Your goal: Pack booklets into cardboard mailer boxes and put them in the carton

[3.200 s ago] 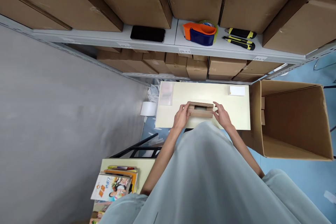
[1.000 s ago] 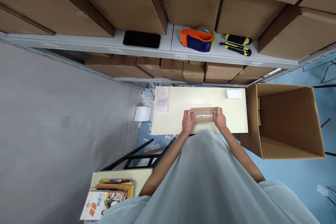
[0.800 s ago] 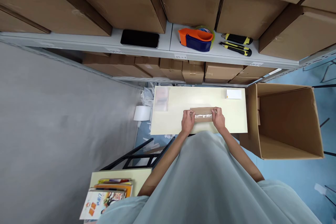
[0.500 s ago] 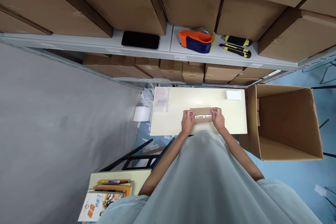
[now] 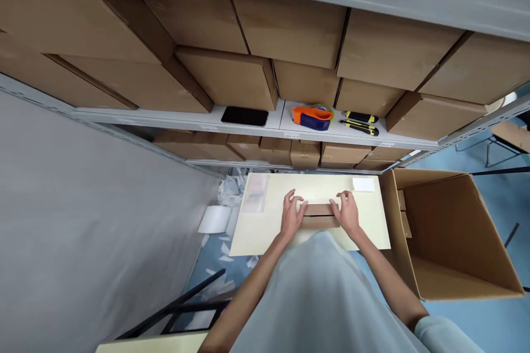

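A small flat cardboard box point(image 5: 319, 222) lies on the pale yellow table point(image 5: 370, 226), close to my body. A dark seam runs along its upper face, and I see no shiny tape there. My left hand point(image 5: 292, 213) is at the box's left end, thumb against the edge and fingers apart. At the right end, my right hand point(image 5: 346, 212) has its thumb near the far corner, its other fingers lifted and spread. Neither hand is closed around the box. A small white box point(image 5: 363, 185) rests at the table's far right, and a clear plastic sleeve point(image 5: 254, 193) lies at the left.
A large open carton point(image 5: 464, 242) stands against the table's right side. Beyond the table, a shelf point(image 5: 265, 128) full of cardboard boxes holds a phone point(image 5: 244, 116), an orange and blue tape dispenser point(image 5: 312, 119) and two utility knives point(image 5: 361, 122). Paper scraps litter the floor at left.
Both hands have loosened from pinching the box's ends, and their fingers have spread. The taped face no longer shows; a seamed face is up. The view has tilted upward, showing more shelf.
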Available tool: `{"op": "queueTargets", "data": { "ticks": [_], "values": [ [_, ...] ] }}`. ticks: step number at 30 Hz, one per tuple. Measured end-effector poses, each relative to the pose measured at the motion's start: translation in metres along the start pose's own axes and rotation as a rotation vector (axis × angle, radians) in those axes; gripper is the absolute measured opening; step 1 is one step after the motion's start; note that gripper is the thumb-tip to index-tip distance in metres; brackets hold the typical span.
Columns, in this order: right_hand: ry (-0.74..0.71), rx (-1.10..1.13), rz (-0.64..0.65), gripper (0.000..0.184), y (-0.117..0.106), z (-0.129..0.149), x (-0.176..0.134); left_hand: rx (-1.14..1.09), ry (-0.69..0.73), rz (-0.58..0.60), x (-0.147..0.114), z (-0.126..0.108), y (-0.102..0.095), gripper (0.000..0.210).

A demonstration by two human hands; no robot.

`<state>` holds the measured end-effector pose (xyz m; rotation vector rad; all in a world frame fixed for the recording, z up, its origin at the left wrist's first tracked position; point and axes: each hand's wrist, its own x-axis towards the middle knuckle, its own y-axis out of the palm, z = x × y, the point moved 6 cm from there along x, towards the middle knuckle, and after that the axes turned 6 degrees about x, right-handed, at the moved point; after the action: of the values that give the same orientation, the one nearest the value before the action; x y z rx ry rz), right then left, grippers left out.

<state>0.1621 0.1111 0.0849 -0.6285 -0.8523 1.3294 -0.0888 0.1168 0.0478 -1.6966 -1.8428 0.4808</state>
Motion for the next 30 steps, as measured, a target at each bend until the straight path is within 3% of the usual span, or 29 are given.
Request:
{"op": "queueTargets", "data": {
  "ticks": [4,7,11,14,18,23,30],
  "values": [
    [-0.185,-0.047,-0.102,0.043,-0.046,0.046,0.083,0.021,0.163,-0.146,0.082,-0.045,-0.042,0.028],
    [-0.310,-0.095,-0.130,0.044,-0.070,0.086,0.151,0.076,0.289,-0.192,0.151,-0.083,-0.063,0.031],
    [-0.439,-0.181,-0.071,0.043,-0.078,0.134,0.228,0.138,0.389,-0.219,0.220,-0.121,-0.078,0.034],
    [-0.402,-0.268,0.061,0.044,-0.069,0.153,0.269,0.134,0.402,-0.202,0.247,-0.135,-0.080,0.033],
    [-0.282,-0.355,0.183,0.047,-0.052,0.161,0.299,0.043,0.390,-0.195,0.254,-0.138,-0.079,0.030],
    [-0.090,-0.360,0.289,0.051,-0.034,0.158,0.313,0.056,0.373,-0.217,0.236,-0.135,-0.080,0.032],
    [-0.127,-0.303,0.263,0.036,-0.042,0.159,0.302,0.068,0.362,-0.223,0.188,-0.145,-0.077,0.033]
  ]
}}
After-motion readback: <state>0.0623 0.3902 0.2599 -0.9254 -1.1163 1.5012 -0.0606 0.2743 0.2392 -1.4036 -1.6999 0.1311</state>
